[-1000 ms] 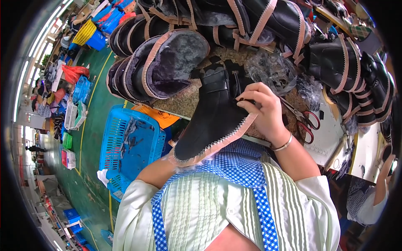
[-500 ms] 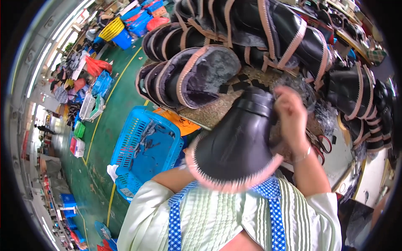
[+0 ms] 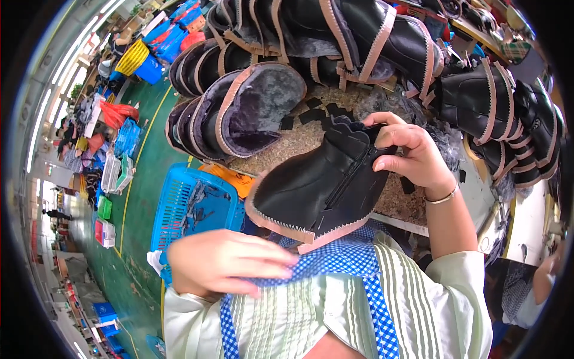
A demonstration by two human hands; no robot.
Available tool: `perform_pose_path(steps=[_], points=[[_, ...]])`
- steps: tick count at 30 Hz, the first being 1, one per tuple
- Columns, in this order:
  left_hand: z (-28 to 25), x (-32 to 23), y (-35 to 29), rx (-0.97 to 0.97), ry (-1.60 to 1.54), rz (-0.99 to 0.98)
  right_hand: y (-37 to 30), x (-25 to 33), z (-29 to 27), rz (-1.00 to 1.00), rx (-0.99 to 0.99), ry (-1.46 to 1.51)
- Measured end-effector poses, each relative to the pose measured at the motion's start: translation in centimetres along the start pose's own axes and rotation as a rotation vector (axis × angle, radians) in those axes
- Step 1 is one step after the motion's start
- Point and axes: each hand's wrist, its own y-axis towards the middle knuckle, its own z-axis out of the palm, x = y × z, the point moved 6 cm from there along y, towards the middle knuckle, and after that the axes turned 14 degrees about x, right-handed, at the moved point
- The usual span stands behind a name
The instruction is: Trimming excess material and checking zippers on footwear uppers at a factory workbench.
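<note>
- A black boot upper (image 3: 317, 185) with a pinkish zigzag trim along its lower edge and a side zip is held up in the air, above the near edge of the worktop (image 3: 335, 128) and close to the person's chest.
- The right hand (image 3: 412, 155) grips the boot upper at its top opening, fingers curled over the scalloped edge and thumb pressed on the outside.
- The left hand (image 3: 230, 263) holds nothing; it lies loosely open, palm down, on the blue checked apron (image 3: 335, 263), just below the boot upper's trim.
- Behind, on the worktop, more black boot uppers (image 3: 239, 113) with grey furry lining are stacked in rows.
- A blue plastic crate (image 3: 191, 206) stands on the green floor (image 3: 140, 179) to the left, below the worktop.
</note>
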Motion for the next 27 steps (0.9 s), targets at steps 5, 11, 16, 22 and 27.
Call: perform_pose_path(steps=[5, 11, 16, 22, 27], points=[[-7.4, -0.9, 2.0, -0.841, 0.411, -0.352, 2.6, 2.6, 1.7, -0.099, 0.102, 0.066], [-7.3, 3.9, 4.7, -0.539, 0.235, -0.147, 2.7, 4.1, 2.5, -0.058, 0.068, -0.008], [-7.2, 4.2, 5.0, -0.536, 0.172, -0.204, 2.1, 3.9, 2.4, 0.045, 0.015, -0.021], [-7.1, 5.0, 5.0, -0.555, 0.155, -0.247, 1.7, 2.9, 2.6, 0.090, -0.025, 0.044], [-7.1, 5.1, 4.8, -0.540, 0.145, -0.279, 2.0, 2.4, 2.8, 0.104, 0.000, 0.097]])
